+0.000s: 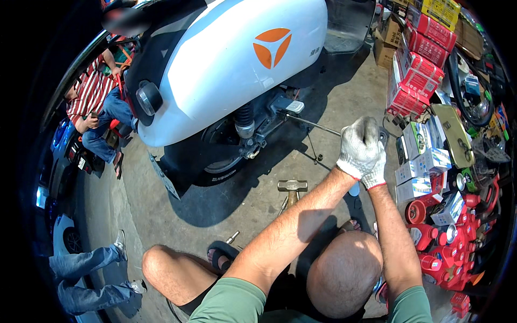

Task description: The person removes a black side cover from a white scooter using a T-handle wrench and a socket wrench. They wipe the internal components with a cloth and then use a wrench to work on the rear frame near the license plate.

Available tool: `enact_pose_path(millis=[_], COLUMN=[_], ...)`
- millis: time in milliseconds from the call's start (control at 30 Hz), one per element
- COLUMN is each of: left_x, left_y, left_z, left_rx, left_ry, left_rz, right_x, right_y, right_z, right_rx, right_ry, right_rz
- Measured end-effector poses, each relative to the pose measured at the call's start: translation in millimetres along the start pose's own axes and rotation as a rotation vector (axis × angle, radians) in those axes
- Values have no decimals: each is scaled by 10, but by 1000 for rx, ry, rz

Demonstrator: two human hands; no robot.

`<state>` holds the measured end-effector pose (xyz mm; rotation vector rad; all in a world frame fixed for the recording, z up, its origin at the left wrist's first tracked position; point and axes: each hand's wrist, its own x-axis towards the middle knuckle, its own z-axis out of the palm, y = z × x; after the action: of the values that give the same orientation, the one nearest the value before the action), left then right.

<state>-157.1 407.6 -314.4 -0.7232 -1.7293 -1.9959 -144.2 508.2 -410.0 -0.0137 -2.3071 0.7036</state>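
Two gloved hands meet at the near end of a long metal rod (312, 125), which runs leftward from them to the rear wheel hub of a white scooter (231, 59). The left hand (360, 146) lies on top, fingers curled tight over the rod's end; the right hand (377, 172) sits just beneath and behind it, mostly hidden, so whether it grips the rod cannot be told. A hammer (292, 188) lies on the concrete floor (161, 204) below the left forearm, well apart from both hands. Red boxes (423, 59) and red bottles (441, 247) are stacked to the right.
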Motion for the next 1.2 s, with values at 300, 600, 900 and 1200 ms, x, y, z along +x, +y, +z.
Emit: enact_pose_path(millis=[300, 600, 900, 1200], left_x=[99, 201, 236, 264], left_y=[49, 36, 33, 39], left_z=[-19, 4, -5, 20], left_rx=[66, 139, 148, 156], left_ry=[-53, -91, -110, -140], left_rz=[1, 33, -6, -23], right_x=[-108, -214, -264, -319], right_y=[-2, 106, -60, 118], right_z=[88, 253, 265, 298], right_rx=[109, 496, 1243, 884], right_ry=[0, 65, 147, 59], right_rz=[205, 306, 603, 471])
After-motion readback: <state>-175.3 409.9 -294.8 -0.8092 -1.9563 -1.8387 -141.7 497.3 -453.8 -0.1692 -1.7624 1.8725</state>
